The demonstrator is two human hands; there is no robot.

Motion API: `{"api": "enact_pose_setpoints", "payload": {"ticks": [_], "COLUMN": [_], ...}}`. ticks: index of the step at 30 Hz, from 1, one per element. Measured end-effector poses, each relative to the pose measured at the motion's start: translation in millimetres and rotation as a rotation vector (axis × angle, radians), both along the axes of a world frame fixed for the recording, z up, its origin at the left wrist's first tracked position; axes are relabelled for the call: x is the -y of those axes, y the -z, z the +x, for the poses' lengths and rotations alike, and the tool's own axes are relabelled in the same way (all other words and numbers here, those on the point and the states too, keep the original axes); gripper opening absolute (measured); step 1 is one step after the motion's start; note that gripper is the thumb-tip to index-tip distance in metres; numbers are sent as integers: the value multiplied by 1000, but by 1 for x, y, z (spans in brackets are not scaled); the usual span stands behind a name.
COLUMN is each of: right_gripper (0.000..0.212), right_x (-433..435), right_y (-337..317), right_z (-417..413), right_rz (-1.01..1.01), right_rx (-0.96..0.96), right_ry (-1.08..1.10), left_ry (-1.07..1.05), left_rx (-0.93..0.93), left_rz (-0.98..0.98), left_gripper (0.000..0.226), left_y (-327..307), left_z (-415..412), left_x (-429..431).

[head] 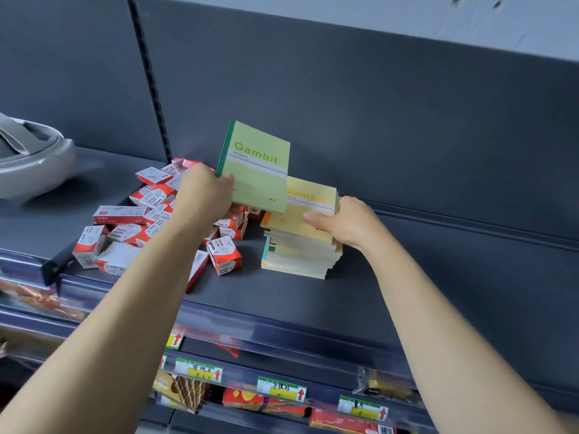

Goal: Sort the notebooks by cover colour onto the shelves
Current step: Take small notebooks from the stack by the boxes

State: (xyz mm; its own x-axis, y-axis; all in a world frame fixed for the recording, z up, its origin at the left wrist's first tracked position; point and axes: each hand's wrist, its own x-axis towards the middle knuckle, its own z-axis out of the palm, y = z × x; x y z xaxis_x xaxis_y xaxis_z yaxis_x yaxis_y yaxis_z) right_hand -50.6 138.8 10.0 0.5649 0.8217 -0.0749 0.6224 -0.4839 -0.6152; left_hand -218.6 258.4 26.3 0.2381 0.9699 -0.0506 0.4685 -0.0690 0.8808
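Left hand: the left hand (203,192) pinches the green notebook (260,170) at the lower end of its dark green spine, thumb on the cover and fingers behind.
Green notebook: thin and rectangular, with a matte pale-green paper cover, ruled lines and "Gambit" printed in brighter green. It is held up off the shelf, nearly upright and slightly tilted, above the boxes and the left side of the stack.
Right hand: the right hand (347,222) lies with straight, flat fingers on the yellow notebook (300,214), grasping nothing; the heel of the hand sits at the pile's right edge.
Yellow notebook: pale-yellow cover with an orange spine and the same print, lying on top of the stack (297,258).
Stack: a roughly squared pile of thin notebooks with cream page edges and spines in green, teal and yellow bands.
Shelf: the shelf (313,302) is a flat, dark grey matte board with a clear plastic strip along its front edge.
Paper clip boxes: the paper clip boxes (125,214) are small red-and-white cardboard cartons, loosely heaped just left of the pile.
Back panel: the back panel (376,120) is a smooth, dark grey sheet.
Price labels: the price labels (282,388) are green-and-yellow tags with red arrows, on the lower rails.
Grey object: the grey object (31,164) at far left is rounded, glossy and blurred — I cannot tell what it is.
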Motion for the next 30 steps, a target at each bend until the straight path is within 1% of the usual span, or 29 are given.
{"api": "enact_pose_setpoints", "payload": {"ticks": [2,5,7,10,13,15,17,20,22,23,25,30], "right_gripper": [18,28,28,21,29,34,34,35,31,26,17,23], "right_x": [-2,-10,-11,-8,-4,-2,2,18,34,44,65,131], "right_y": [0,-1,-3,-4,-2,1,1,-7,-15,-19,-26,-31], "right_z": [-1,5,9,13,17,22,29,38,42,44,47,63], "right_rz": [-2,-31,-34,-46,-25,22,119,256,318,347,393,430], "right_rx": [-59,-97,-121,-77,-27,-21,-32,25,72,87,98,169], "right_ry": [-8,66,123,160,226,288,361,429,479,512,580,773], "left_ry": [1,-2,3,9,26,56,82,122,169,195,256,400], "left_rx": [-3,-9,-16,-21,-28,-16,-35,-5,10,26,67,77], "left_rz": [7,3,3,-8,-1,16,57,124,196,225,252,322], "left_gripper": [28,28,28,27,24,20,22,22,16,14,9,9], "left_y": [-1,-1,1,3,4,4,3,-2,-8,-10,-15,-18], "left_z": [0,-1,-2,-4,-6,-4,-1,10,23,31,46,91], "left_x": [-1,-2,-3,-3,-3,-1,2,9,18,25,39,84]}}
